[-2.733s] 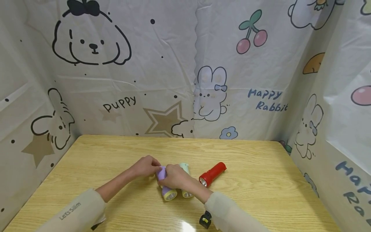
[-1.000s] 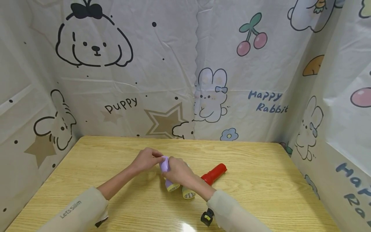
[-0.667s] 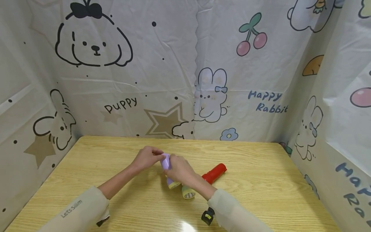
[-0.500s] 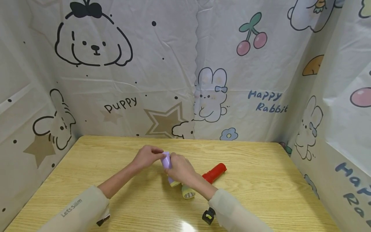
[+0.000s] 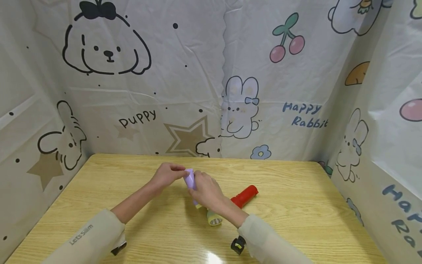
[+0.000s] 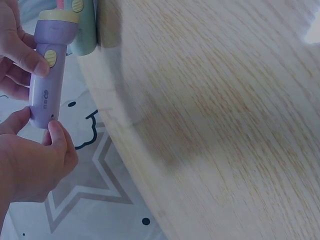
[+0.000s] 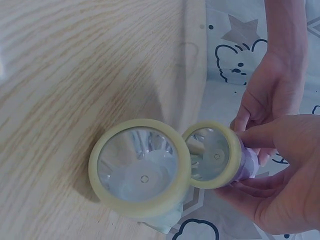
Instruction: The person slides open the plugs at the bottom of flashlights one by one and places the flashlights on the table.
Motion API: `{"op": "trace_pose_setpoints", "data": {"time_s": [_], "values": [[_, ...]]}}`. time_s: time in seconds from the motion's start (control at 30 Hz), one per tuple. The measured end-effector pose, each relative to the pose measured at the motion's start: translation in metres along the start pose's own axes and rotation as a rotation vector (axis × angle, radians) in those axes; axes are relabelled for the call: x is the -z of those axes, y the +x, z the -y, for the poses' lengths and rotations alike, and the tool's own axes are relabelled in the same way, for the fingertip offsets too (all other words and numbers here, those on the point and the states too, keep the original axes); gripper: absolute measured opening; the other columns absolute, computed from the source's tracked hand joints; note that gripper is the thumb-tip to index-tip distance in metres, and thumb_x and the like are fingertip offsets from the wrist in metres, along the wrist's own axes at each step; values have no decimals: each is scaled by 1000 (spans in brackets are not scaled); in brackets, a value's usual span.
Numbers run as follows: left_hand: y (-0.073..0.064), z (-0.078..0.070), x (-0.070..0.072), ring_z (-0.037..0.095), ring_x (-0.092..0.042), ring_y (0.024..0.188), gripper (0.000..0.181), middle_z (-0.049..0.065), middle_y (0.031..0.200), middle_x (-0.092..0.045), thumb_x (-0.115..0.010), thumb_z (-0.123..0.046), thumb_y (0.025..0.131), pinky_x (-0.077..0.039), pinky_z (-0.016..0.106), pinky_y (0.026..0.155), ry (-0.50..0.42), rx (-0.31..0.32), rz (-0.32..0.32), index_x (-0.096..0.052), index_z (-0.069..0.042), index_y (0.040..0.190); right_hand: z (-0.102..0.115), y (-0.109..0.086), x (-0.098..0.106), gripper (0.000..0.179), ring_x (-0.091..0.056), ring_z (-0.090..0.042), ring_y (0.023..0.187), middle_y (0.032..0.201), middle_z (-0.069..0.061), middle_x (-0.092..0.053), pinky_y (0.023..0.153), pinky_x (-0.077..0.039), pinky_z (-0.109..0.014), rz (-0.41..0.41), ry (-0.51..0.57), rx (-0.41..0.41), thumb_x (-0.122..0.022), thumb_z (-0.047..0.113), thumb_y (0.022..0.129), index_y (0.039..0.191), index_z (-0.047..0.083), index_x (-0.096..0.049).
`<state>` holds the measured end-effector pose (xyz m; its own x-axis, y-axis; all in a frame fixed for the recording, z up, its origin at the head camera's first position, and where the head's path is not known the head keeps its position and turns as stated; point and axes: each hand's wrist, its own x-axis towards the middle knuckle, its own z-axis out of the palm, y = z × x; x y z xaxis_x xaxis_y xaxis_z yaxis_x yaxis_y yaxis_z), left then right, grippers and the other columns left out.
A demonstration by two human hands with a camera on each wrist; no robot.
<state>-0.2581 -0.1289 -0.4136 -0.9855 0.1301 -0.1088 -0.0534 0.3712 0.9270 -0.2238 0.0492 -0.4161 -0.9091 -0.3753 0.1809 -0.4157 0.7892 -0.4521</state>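
Observation:
Both hands are on a purple flashlight [image 5: 189, 179] with a pale yellow head ring and a yellow switch [image 6: 50, 58]. My left hand [image 5: 166, 175] pinches its tail end between thumb and fingertips. The right hand [image 5: 209, 191] grips the body nearer the head, its thumb beside the switch in the left wrist view. The flashlight is tilted, tail end up; its lens [image 7: 212, 156] shows in the right wrist view. Under the right forearm lies a mint green flashlight [image 5: 214, 219], mostly hidden by the hand in the head view.
A red flashlight [image 5: 245, 196] lies to the right on the wooden table [image 5: 296, 205], partly behind the right forearm. Printed cloth [image 5: 184, 88] hangs along the back and both sides. Each wrist carries a small black camera strap [image 5: 238, 245].
Both hands have raised the purple flashlight and shifted it away from me, slightly rightward, with its tail tilting up. The green and red flashlights have stayed in place.

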Motion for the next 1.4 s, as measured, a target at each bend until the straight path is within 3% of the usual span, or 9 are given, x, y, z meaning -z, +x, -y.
{"op": "trace_pose_setpoints", "data": {"time_s": [0.6,1.4], "values": [[0,-8,-2,37,-58,121,43,26,129,-59,-69,-14,94,-45,42,102,-183,34,72,-60,14,125,2,-4,5,47,-63,-21,82,100,-12,-65,65,-54,-30,-58,-86,26,-78,20,87,123,-3,-59],[-3,-18,2,37,-57,122,42,26,131,-58,-69,-14,93,-45,43,102,-188,50,90,-61,12,124,4,-5,17,46,-65,-24,88,105,-15,-66,71,-56,-33,-108,-139,100,-78,14,86,123,-4,-59]]}}
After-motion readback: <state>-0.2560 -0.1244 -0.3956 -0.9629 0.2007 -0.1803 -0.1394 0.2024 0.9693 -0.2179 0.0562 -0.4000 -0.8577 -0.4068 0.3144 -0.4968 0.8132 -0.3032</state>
